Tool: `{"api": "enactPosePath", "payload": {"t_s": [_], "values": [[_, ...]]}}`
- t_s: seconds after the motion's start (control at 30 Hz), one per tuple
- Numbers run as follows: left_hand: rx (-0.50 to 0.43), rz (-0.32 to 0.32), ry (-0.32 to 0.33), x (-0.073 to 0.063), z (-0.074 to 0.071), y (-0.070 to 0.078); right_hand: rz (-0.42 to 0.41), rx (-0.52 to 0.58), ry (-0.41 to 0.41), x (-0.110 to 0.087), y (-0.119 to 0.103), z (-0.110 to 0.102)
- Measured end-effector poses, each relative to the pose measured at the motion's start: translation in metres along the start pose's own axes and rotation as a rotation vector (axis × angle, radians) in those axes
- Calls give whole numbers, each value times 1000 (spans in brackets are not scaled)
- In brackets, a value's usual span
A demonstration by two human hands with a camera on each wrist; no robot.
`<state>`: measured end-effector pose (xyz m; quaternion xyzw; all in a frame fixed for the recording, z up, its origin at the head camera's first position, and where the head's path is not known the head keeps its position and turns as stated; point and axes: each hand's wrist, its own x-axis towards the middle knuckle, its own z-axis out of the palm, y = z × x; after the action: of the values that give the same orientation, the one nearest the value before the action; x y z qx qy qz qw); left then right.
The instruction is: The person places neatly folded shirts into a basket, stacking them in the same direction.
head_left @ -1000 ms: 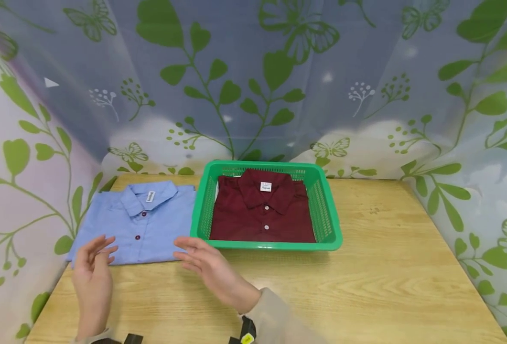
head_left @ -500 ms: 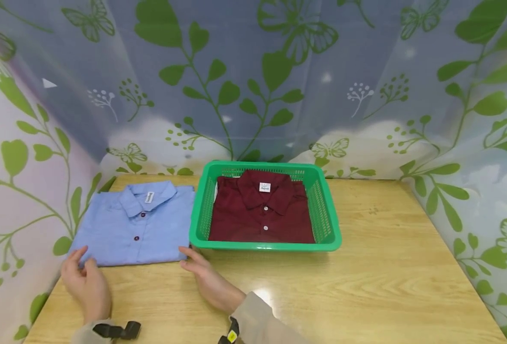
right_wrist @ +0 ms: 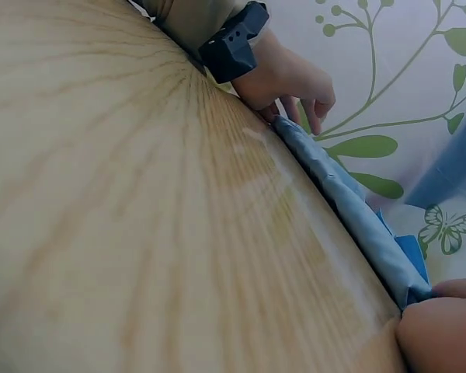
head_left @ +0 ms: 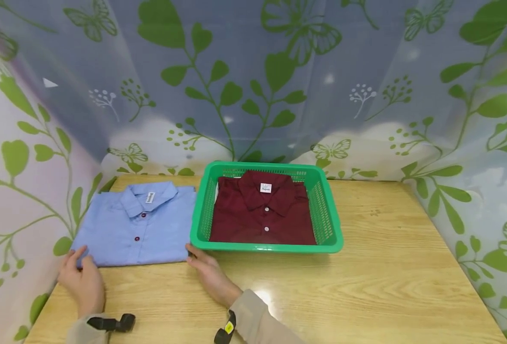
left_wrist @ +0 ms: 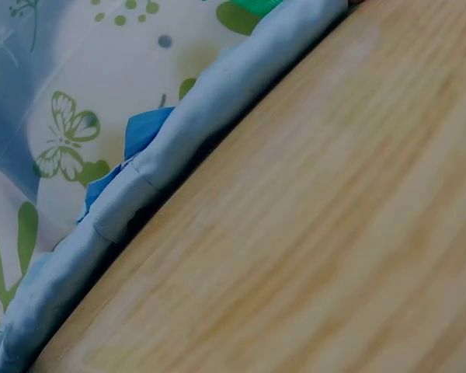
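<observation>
A folded light-blue collared shirt [head_left: 115, 234] lies flat at the table's left, its collar toward the back and its dark buttons facing up. My left hand [head_left: 81, 284] grips its near left corner, the thumb at the front edge and fingers over the cloth. At the near right corner, my right hand [head_left: 212, 277] pinches the folded edge between thumb and finger. The right wrist view shows both hands at the two ends of the shirt's front edge [right_wrist: 349, 206]. That edge [left_wrist: 179, 148] rests on or just over the wood in the left wrist view.
Directly right of the blue shirt stands a green plastic basket [head_left: 275, 247]. Inside it lies a folded maroon shirt [head_left: 253, 224], with some white showing beneath. Patterned curtains [head_left: 253, 95] enclose the wooden table [head_left: 386, 277] at back and sides.
Both hands have come down from above the blue shirt to its near corners, the left moving outward and toward me, and have taken hold. Shirt and basket stay in place.
</observation>
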<state>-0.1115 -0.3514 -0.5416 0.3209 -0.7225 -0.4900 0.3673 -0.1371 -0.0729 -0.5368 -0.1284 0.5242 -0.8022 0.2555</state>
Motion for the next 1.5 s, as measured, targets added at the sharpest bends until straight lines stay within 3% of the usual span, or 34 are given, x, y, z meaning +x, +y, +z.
{"api": "enactPosePath", "payload": {"t_s": [0.13, 0.37, 0.5, 0.7, 0.8, 0.97, 1.27, 1.5], "values": [[58, 24, -6, 0, -4, -3, -6, 1, -9, 0, 3, 0], [110, 58, 55, 1, -10, -6, -34, -39, -33, -1, 4, 0], [137, 11, 53, 0, -16, -7, -35, -40, -51, -5, 3, 0], [94, -92, 46, 0, -22, -8, -43, -10, -96, -8, 1, 0], [93, -91, 56, -2, -23, -8, -51, -12, -103, -9, 1, 0], [128, -55, 61, -3, -26, -10, -42, -123, -67, -10, 2, 1], [169, -20, 31, -3, -33, -12, 20, -125, -51, -21, 0, 3], [215, -19, -44, -9, -56, -13, 41, -174, -111, -41, 0, 1]]}}
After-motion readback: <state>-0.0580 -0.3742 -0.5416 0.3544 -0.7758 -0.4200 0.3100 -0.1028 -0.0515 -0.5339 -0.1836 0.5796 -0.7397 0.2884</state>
